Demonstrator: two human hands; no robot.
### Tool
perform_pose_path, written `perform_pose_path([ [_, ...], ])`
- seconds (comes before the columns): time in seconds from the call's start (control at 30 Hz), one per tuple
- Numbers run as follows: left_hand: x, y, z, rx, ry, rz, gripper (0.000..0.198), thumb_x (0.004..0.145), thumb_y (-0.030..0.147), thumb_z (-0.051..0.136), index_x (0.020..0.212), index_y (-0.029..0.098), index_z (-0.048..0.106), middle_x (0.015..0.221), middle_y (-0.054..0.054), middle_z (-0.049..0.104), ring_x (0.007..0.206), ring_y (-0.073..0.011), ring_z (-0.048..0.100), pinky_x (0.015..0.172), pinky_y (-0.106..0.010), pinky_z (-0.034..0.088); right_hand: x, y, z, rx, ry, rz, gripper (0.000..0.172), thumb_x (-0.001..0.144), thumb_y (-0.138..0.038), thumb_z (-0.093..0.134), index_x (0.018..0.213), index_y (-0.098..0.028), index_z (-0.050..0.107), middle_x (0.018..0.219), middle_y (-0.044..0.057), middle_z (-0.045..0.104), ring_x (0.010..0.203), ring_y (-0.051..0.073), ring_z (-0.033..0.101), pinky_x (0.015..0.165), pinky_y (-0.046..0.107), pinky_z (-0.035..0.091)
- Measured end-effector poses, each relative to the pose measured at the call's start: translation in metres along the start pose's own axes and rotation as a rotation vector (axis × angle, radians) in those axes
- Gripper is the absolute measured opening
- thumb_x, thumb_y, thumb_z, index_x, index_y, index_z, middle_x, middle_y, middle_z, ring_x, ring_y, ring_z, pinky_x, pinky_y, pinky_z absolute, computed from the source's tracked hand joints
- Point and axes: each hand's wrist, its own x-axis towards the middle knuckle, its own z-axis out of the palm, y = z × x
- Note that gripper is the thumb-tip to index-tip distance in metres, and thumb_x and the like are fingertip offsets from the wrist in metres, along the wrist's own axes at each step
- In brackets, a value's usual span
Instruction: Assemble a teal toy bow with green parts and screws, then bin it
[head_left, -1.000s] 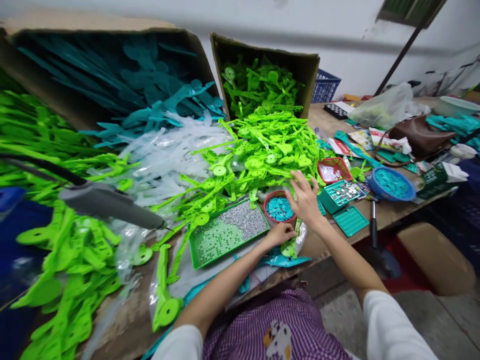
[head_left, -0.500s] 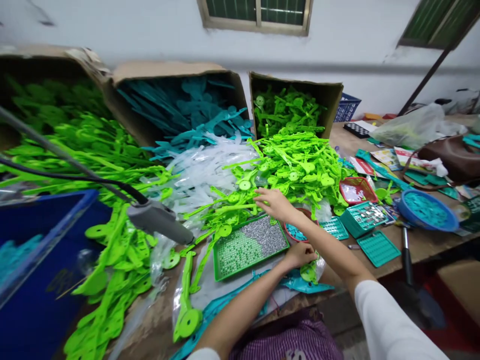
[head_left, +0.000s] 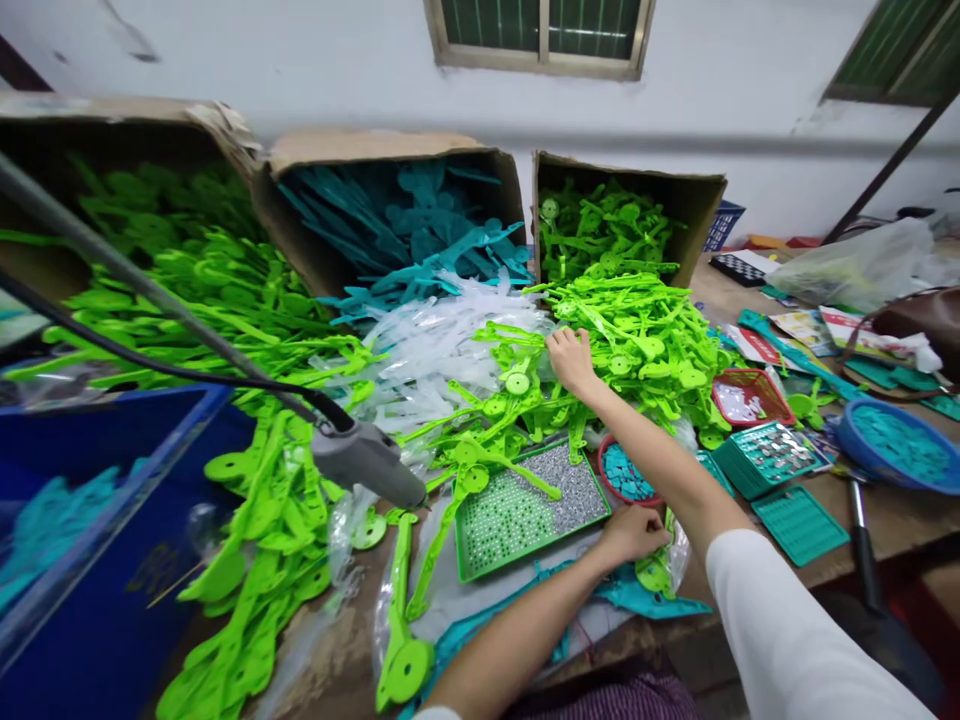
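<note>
Green tray [head_left: 525, 553]: landmark.
Green piece [head_left: 652, 577]: right of tray.
Left hand [head_left: 634, 533]: at green piece, fingers curled; grip unclear.
Right hand [head_left: 571, 358]: beyond tray, at green-parts heap [head_left: 637, 335], fingers half-bent; hold unclear.

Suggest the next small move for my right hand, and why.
I'd probably firm up the right hand on the long green part beside it, then ease that clear: it lies against the green pile, and the grip is hard to judge. The left hand is occupied lower down, at another green piece.
</note>
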Motion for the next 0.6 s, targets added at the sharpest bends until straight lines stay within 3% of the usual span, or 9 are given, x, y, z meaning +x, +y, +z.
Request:
perform_pose_path([
  [0.2,-0.002,0.003,-0.002,-0.012,-0.001,-0.017,0.016,0.081,0.032,0.061,0.084,0.020,0.073,0.086,0.000,0.075,0.079,-0.0164,0.064,0.068,-0.025,0.041,-0.024,-0.004,0.012,-0.053,0.107,-0.081,0.027,0.096,-0.010,0.038,0.096,-0.013,0.065,0.095,0.013,0.068,0.093,0.025,0.054,0.091,0.040,0.031],
  [0.5,-0.003,0.004,-0.002,-0.016,0.010,-0.023,0.015,0.080,0.031,0.062,0.081,0.020,0.072,0.084,0.000,0.074,0.078,-0.0174,0.065,0.067,-0.025,0.041,-0.082,-0.001,0.008,0.054,0.639,-0.273,0.018,0.097,-0.018,0.049,0.092,-0.018,0.066,0.091,0.008,0.070,0.090,0.019,0.059,0.085,0.033,0.039],
  [0.6,-0.002,0.004,-0.002,-0.025,0.007,-0.017,0.015,0.080,0.032,0.063,0.081,0.020,0.071,0.083,0.001,0.073,0.078,-0.0164,0.065,0.066,-0.024,0.040,-0.098,0.002,0.001,0.086,0.685,-0.293,0.015,0.095,-0.019,0.053,0.091,-0.019,0.067,0.090,0.007,0.071,0.089,0.018,0.061,0.086,0.033,0.040],
])
